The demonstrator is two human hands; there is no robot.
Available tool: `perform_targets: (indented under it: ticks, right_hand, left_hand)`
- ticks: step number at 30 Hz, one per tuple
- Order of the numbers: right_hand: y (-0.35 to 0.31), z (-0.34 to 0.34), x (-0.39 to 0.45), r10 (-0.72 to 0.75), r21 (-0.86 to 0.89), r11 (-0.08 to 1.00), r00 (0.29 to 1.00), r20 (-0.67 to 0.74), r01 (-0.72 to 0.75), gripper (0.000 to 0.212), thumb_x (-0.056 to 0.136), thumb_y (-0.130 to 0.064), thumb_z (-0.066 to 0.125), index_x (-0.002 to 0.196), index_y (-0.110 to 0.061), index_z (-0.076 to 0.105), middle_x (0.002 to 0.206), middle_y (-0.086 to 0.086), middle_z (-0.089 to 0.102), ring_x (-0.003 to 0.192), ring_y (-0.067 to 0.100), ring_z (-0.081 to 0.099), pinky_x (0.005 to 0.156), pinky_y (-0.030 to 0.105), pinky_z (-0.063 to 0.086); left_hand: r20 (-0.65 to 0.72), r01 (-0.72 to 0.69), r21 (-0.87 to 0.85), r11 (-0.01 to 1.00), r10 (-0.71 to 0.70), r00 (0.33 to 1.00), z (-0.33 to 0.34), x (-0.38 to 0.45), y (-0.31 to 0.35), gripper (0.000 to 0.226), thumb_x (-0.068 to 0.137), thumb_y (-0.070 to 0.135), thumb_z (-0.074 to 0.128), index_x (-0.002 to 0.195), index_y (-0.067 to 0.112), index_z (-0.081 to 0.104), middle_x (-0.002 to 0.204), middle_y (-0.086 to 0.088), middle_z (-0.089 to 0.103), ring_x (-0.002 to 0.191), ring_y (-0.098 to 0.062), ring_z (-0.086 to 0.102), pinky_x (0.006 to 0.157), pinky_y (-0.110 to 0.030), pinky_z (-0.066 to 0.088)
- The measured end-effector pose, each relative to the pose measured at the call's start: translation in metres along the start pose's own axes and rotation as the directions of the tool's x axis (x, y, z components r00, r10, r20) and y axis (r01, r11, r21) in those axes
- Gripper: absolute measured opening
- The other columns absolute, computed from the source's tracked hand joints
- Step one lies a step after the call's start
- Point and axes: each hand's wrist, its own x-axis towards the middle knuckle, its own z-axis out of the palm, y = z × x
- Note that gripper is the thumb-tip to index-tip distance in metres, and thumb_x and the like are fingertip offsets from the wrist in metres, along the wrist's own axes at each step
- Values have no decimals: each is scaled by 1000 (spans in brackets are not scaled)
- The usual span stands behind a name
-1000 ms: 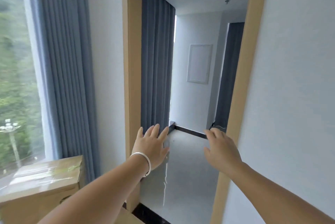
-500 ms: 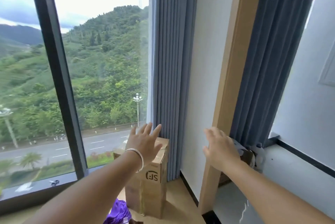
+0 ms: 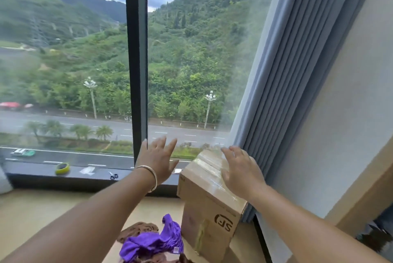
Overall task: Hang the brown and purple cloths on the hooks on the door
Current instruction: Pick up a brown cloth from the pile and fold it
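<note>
Now, progress: nothing is hung yet.
Hands: left hand (image 3: 158, 159) and right hand (image 3: 240, 171) are spread, nothing grasped.
Cloths: purple cloth (image 3: 153, 241) and brown cloth (image 3: 137, 230) are heaped below both palms.

purple cloth (image 3: 153, 243) | brown patterned cloth (image 3: 138, 229) | tan box (image 3: 209, 203) | blue-grey curtain (image 3: 287, 84) | yellow-green tape roll (image 3: 62, 168)

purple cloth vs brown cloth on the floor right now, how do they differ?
The purple cloth is plain, slightly shiny and bunched into a heap with one end sticking up; the brown cloth is patterned, duller and lies flatter. The purple cloth lies on top and shows almost whole, while the brown cloth is mostly covered, peeking out behind and under it. Both lie crumpled on the floor beside the cardboard box, and neither hand touches them.
</note>
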Motion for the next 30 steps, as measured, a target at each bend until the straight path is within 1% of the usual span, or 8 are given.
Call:
perform_targets:
  ticks: [4, 6, 9, 12, 17, 23, 27, 30]
  right_hand:
    - [-15, 60, 46, -36, 38, 999, 997, 71, 33, 58, 92, -37, 50, 145, -30, 27, 150, -3, 30, 133, 21, 34, 105, 39, 34]
    - [-20, 99, 62, -69, 64, 996, 990, 126, 61, 58, 91, -38, 50, 145, -31, 28, 149, -3, 31, 134, 20, 33, 106, 39, 33]
    - [-24, 163, 77, -127, 114, 988, 962, 241, 102, 59, 91, -39, 52, 145, -30, 29, 149, -2, 31, 135, 21, 31, 109, 40, 29]
    - [-25, 235, 87, -176, 133, 981, 930, 323, 140, 59, 90, -41, 53, 144, -26, 34, 145, -2, 36, 130, 22, 37, 106, 40, 34]
    - [-18, 369, 87, -294, 105, 955, 827, 479, 278, 57, 88, -48, 51, 138, -24, 41, 136, 0, 46, 124, 20, 44, 97, 33, 38]
    - [14, 515, 54, -343, 134, 930, 672, 656, 343, 55, 88, -48, 50, 136, -24, 40, 133, 0, 44, 122, 22, 44, 96, 33, 39]
    - [38, 607, 15, -330, 120, 923, 593, 735, 365, 56, 87, -46, 51, 137, -22, 40, 135, 1, 44, 124, 23, 43, 96, 35, 39]
    - [52, 675, -19, -324, 116, 916, 535, 780, 385, 55, 87, -48, 51, 134, -22, 41, 132, 1, 44, 123, 22, 43, 96, 35, 41]
  left_hand:
    - [65, 34, 24, 999, -36, 997, 58, 21, -37, 69, 96, 59, 28, 152, 30, 0, 160, -6, 13, 146, -22, 15, 117, -52, 12]
    - [117, 33, 58, 998, -40, 992, 95, 24, -50, 69, 96, 58, 29, 152, 28, 2, 159, -7, 16, 145, -23, 17, 116, -50, 13]
    - [236, 46, 81, 996, -64, 970, 157, 19, -59, 68, 96, 57, 30, 152, 28, 5, 158, -8, 18, 145, -23, 17, 115, -50, 14]
    - [362, 69, 72, 995, -91, 928, 229, 5, -59, 68, 96, 57, 30, 152, 28, 6, 159, -8, 17, 144, -23, 19, 114, -50, 14]
    - [557, 150, 71, 986, -163, 814, 351, -35, -49, 68, 97, 57, 28, 153, 27, 4, 159, -9, 14, 142, -24, 20, 114, -50, 10]
    - [739, 268, 50, 962, -215, 638, 478, -107, -16, 67, 97, 54, 29, 153, 28, 3, 159, -8, 14, 142, -26, 21, 116, -49, 10]
    - [815, 240, 8, 971, -145, 561, 565, -150, 21, 66, 98, 53, 28, 153, 27, 2, 159, -8, 11, 144, -26, 15, 116, -49, 7]
    - [857, 147, -58, 987, -27, 515, 629, -182, 54, 66, 100, 50, 27, 153, 24, -2, 160, -10, 5, 146, -27, 7, 116, -51, 3]
